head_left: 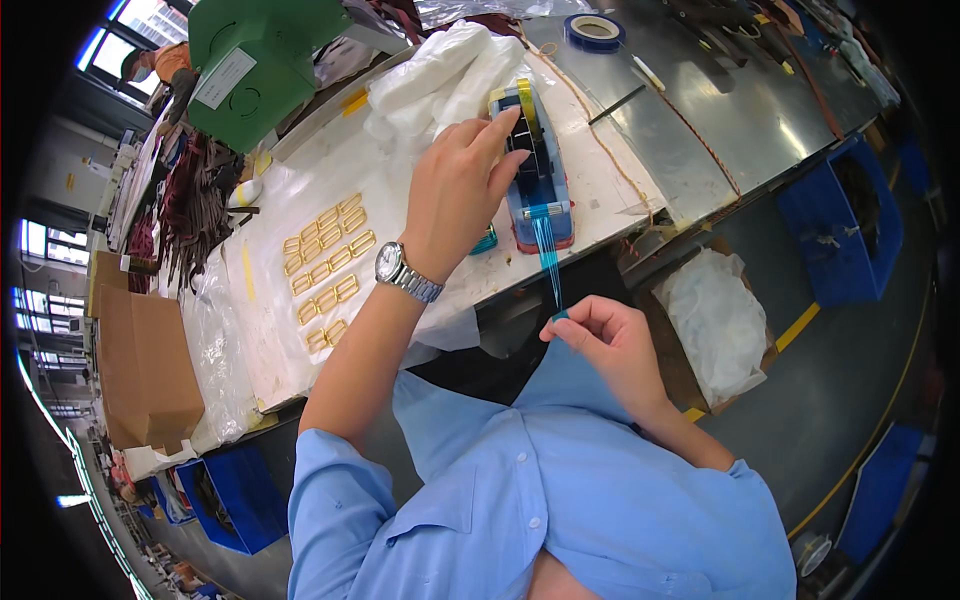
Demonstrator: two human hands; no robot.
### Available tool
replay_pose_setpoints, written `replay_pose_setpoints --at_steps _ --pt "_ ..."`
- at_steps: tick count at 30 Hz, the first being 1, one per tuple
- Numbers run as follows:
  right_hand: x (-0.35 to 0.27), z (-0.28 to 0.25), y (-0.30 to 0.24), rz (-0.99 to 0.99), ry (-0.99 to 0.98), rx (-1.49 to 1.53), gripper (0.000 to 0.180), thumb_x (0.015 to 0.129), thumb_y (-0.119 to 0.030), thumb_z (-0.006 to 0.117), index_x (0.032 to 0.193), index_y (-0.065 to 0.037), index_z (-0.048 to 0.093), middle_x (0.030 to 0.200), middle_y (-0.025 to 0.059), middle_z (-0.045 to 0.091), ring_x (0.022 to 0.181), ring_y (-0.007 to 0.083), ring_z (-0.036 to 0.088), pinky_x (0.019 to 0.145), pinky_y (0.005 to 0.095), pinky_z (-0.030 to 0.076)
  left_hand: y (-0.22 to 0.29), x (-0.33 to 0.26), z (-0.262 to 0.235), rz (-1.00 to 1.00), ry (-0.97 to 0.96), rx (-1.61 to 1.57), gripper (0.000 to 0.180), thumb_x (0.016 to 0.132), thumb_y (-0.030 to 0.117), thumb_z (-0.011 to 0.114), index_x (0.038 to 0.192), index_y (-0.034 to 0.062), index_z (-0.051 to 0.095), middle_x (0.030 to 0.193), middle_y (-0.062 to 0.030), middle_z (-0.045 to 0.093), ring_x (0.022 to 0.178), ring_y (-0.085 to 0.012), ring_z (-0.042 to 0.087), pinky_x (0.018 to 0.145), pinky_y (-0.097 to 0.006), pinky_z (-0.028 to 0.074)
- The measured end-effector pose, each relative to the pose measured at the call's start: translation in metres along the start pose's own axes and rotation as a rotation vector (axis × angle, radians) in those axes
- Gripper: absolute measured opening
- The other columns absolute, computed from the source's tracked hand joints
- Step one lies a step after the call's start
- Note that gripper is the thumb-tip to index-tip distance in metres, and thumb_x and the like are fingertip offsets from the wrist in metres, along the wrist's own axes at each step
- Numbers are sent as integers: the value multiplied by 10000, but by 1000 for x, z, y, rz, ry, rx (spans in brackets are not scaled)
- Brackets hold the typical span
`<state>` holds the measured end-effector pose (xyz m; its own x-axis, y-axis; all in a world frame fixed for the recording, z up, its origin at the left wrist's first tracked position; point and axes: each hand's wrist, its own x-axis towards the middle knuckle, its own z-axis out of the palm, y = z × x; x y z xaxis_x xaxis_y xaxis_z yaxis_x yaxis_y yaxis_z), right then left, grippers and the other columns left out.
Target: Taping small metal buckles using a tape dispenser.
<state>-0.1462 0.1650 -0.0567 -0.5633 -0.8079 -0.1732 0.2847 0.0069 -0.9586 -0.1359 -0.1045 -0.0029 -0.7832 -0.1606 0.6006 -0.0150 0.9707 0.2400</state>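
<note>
A blue tape dispenser (558, 190) stands near the table's front edge, with a yellow-rimmed roll at its far end. My left hand (465, 165), a watch (390, 263) on its wrist, grips the dispenser from the left, index finger and thumb over its dark middle. From the dispenser's near end a shiny strip of blue tape (546, 255) stretches down over the table edge. My right hand (605, 335) pinches the tape's free end between thumb and fingers. Left of the dispenser, gold metal buckles (310, 280) lie in several rows on a white sheet.
White plastic wrapping (450, 75) lies behind the dispenser. A blue tape roll (594, 32) and a braided cord (700, 140) rest toward the back right. A green machine (260, 70) stands back left; a lined box (715, 325) sits below on the right.
</note>
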Motion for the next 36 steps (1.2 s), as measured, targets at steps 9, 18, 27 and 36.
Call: replay_pose_setpoints --at_steps 9,18,27,36 --pt "-3 9 30 22 -20 -6 131 1078 -113 706 990 -16 704 958 80 810 790 59 643 730 231 527 -4 -8 -12 -176 -81 -39 431 999 175 780 1418 98 711 996 -92 774 809 -228 724 767 -363 587" --pt "-6 -2 30 -3 15 98 117 1086 -88 688 1065 20 730 976 124 825 757 76 690 747 239 567 -58 -113 -136 -505 -219 117 107 984 103 779 1037 11 794 918 -117 781 754 -208 729 726 -317 580" --pt "-14 11 23 -21 64 58 184 1091 -64 664 1207 61 732 1034 155 826 829 110 706 822 265 577 -69 -179 -128 -236 -438 394 85 948 110 729 995 54 687 951 -122 707 921 -340 700 789 -466 565" --pt "-11 11 22 -44 -29 162 223 1102 -50 644 1284 58 713 1133 150 813 942 121 733 891 270 600 -87 -147 -152 -820 -418 -150 99 1002 87 745 999 -13 740 841 22 668 770 -78 608 719 -266 518"
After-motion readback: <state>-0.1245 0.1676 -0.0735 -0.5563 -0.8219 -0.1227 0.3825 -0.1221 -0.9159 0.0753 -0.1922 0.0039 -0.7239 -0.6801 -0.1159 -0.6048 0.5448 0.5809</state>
